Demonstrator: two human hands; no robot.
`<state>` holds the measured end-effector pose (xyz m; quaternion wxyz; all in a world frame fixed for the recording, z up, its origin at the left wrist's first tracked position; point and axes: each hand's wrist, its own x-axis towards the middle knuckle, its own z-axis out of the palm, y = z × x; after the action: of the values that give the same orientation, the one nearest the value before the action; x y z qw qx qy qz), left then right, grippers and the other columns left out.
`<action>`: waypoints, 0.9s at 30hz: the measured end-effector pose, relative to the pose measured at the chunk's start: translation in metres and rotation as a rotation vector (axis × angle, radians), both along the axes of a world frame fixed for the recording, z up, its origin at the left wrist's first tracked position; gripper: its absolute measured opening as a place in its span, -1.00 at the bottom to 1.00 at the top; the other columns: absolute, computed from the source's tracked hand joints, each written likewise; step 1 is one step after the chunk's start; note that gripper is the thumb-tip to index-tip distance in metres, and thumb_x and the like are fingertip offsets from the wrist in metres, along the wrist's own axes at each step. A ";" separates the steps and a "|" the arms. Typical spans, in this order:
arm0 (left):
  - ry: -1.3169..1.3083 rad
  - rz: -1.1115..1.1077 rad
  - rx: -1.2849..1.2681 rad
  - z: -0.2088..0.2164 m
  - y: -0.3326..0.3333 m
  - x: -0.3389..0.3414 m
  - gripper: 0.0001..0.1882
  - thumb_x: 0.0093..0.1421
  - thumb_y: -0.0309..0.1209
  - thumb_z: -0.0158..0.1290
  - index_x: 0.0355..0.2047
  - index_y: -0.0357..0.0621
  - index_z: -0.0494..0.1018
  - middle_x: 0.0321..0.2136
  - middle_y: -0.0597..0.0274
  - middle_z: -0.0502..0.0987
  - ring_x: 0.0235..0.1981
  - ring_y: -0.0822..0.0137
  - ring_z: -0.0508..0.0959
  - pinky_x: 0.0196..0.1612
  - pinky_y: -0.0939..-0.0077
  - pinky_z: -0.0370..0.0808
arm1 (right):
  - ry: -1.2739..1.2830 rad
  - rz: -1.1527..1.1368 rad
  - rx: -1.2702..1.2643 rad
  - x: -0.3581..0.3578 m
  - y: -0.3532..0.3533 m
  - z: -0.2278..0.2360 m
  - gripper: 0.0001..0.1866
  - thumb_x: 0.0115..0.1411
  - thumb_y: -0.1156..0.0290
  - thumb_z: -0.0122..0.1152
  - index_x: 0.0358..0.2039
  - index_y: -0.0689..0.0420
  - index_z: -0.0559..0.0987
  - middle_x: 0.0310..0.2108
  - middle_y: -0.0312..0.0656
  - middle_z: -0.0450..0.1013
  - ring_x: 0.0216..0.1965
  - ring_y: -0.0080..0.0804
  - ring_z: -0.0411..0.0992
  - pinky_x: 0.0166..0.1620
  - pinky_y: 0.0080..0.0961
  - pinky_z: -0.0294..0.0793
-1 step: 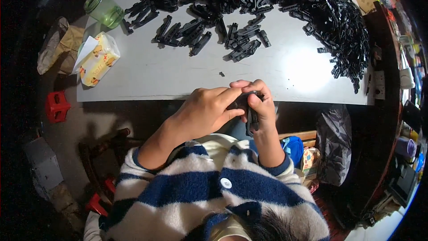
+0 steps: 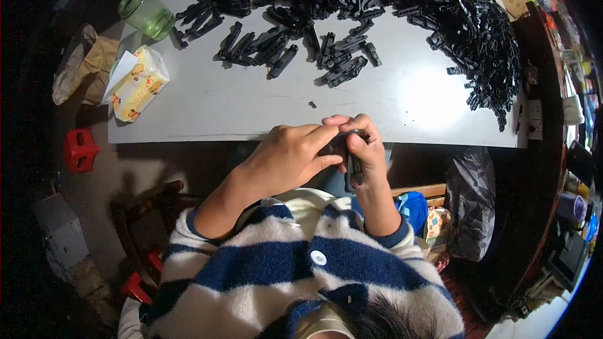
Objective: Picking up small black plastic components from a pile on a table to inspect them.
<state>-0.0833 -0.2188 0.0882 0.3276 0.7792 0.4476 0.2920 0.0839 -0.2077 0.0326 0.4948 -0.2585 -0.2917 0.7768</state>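
Just in front of the table's near edge, both my hands are together around a narrow black plastic part (image 2: 353, 172). My right hand (image 2: 370, 154) grips it with the thumb pressed on its upper end, and its lower end hangs down past the palm. My left hand (image 2: 286, 157) reaches in from the left, its thumb and fingers closed about the same part's upper end. Fingers hide much of that end. A tiny black piece (image 2: 312, 105) lies on the white table (image 2: 207, 103) beyond my hands.
Across the table's far side spreads a big heap of similar black parts (image 2: 483, 44), with small groups (image 2: 342, 69) nearer me. At the left stand a green glass jar (image 2: 147, 16) and a yellow tissue pack (image 2: 141, 85). A red stool (image 2: 80, 149) is on the floor.
My right hand and the black part have shifted very slightly left and down. My left hand and the things on the table look the same.
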 end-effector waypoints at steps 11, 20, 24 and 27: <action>0.094 0.342 0.031 -0.052 0.035 -0.040 -0.78 0.05 -0.44 0.09 -0.28 -0.25 0.42 -0.43 0.08 0.44 -0.42 0.14 0.48 -0.31 0.34 0.43 | -1.084 -0.192 0.663 0.020 0.052 -0.008 -0.70 0.02 0.66 0.01 -0.21 0.18 0.52 -0.13 -0.13 0.43 -0.31 -0.47 0.41 -0.29 -0.61 0.37; 0.621 0.553 0.086 -0.075 0.067 -0.030 -0.80 0.09 -0.38 0.04 -0.27 -0.10 0.35 -0.40 0.08 0.40 -0.35 0.05 0.49 -0.35 0.19 0.44 | -1.591 -0.360 0.830 0.017 0.089 -0.030 -0.70 -0.02 0.65 0.04 -0.26 0.07 0.52 -0.18 -0.14 0.36 -0.34 -0.16 0.44 -0.29 -0.36 0.44; 0.579 0.523 0.017 -0.074 0.051 -0.027 -0.81 0.08 -0.36 0.05 -0.29 -0.06 0.34 -0.45 0.11 0.38 -0.39 0.05 0.49 -0.41 0.15 0.42 | -1.591 -0.402 0.787 0.020 0.083 -0.035 -0.73 -0.03 0.64 0.07 -0.28 0.09 0.50 -0.25 -0.14 0.35 -0.38 -0.19 0.43 -0.32 -0.36 0.43; 0.611 0.544 0.099 -0.069 0.039 -0.023 -0.77 0.06 -0.38 0.06 -0.25 -0.03 0.34 -0.40 0.11 0.39 -0.37 0.04 0.47 -0.37 0.16 0.43 | -1.594 -0.468 0.779 0.021 0.080 -0.036 -0.77 -0.01 0.62 0.10 -0.30 0.11 0.48 -0.27 -0.13 0.35 -0.41 -0.19 0.42 -0.34 -0.39 0.41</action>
<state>-0.1058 -0.1793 0.0187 0.0526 0.6980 0.6994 0.1445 0.1046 -0.1275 -0.0030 0.3441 -0.5851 -0.7281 0.0955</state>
